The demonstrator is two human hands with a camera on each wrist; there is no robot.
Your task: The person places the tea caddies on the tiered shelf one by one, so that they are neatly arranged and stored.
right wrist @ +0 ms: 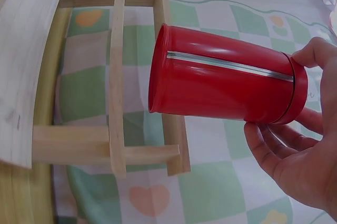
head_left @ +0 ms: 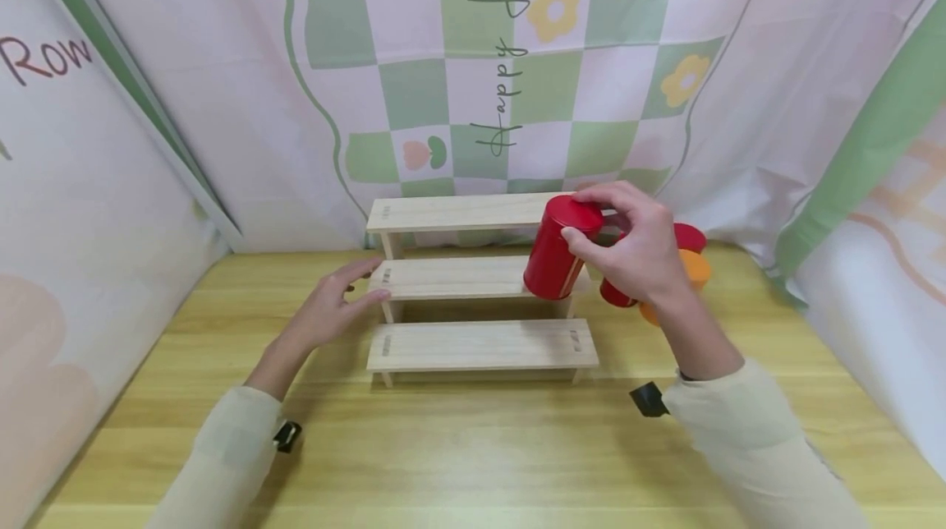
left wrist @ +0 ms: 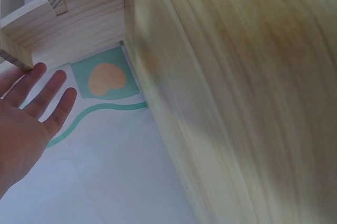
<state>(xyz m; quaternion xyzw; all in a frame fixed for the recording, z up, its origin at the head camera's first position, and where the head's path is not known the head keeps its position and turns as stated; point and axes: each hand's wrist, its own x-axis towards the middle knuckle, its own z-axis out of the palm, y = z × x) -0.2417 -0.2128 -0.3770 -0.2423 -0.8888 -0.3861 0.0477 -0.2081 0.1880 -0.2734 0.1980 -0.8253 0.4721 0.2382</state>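
A red lidded tin canister (head_left: 550,254) is gripped near its lid by my right hand (head_left: 639,246), thumb on one side and fingers on the other. It leans slightly, its base over the right end of the middle board of a three-tier wooden shelf (head_left: 473,346). In the right wrist view, a silver seam runs along the canister (right wrist: 226,87). My left hand (head_left: 332,303) is at the left end of the middle board, thumb near the front corner. The left wrist view shows the fingers of this hand (left wrist: 23,124) stretched out, fingertips right at a board's edge.
Behind my right hand stand more containers, partly hidden: a red one (head_left: 616,294), another red top (head_left: 689,236) and an orange one (head_left: 696,268). The shelf stands on a wood-grain table (head_left: 473,447). A checkered curtain (head_left: 480,94) hangs close behind it.
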